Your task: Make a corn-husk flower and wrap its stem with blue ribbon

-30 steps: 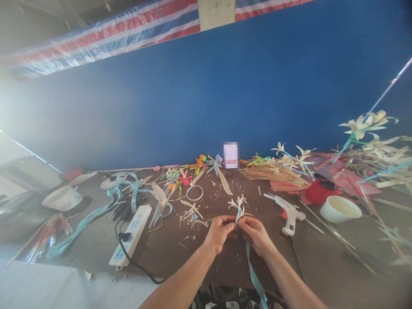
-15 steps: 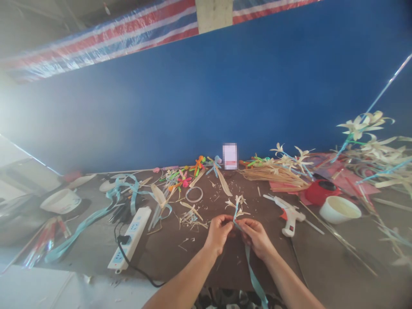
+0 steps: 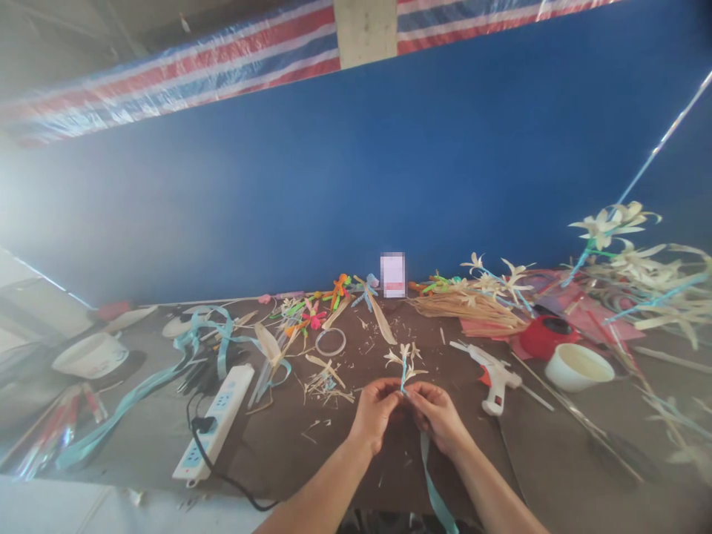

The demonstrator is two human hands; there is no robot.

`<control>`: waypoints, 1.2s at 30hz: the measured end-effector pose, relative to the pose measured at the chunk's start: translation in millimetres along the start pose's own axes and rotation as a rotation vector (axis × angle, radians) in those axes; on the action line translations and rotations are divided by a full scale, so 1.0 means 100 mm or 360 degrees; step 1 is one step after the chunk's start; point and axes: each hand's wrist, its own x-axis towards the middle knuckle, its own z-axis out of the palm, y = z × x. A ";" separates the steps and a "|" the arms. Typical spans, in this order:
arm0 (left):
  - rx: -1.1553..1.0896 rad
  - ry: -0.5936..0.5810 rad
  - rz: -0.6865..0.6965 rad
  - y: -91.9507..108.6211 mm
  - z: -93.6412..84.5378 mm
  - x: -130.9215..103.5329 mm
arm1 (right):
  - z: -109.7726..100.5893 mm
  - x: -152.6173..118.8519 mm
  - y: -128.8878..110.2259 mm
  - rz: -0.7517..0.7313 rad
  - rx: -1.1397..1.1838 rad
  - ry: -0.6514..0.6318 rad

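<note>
My left hand (image 3: 376, 409) is closed, thumb and fingers pinching the stem base of a small craft flower spray (image 3: 404, 360). The spray stands upright, with cream petals on a stem wrapped in light blue. Close beside it, my right hand (image 3: 435, 412) is closed on a light blue ribbon (image 3: 431, 482) where it meets the stem. The ribbon's loose length hangs below that hand past the table's front edge. Fingertips of both hands nearly touch, so the exact grip on the stem is partly hidden.
A white glue gun (image 3: 497, 376) lies to the right, near a white cup (image 3: 579, 367) and a red round object (image 3: 548, 337). At left are a power strip (image 3: 218, 423) and more blue ribbon (image 3: 127, 404). Dry scraps (image 3: 328, 380) and a clear ring (image 3: 330, 342) lie mid-table.
The whole view has shifted slightly. The blue ribbon now hangs lower from under my right hand instead of crossing beside the stem, and my fingers sit closer together at the stem base.
</note>
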 end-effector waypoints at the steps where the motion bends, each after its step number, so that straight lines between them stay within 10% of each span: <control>1: 0.0012 0.0026 0.0037 0.00 0.00 0.00 | 0.00 0.00 0.00 0.0001 0.0001 -0.0002; 36: -0.0098 -0.0129 -0.0166 0.07 -0.07 0.12 | 0.07 -0.02 -0.01 -0.0110 -0.0175 0.0088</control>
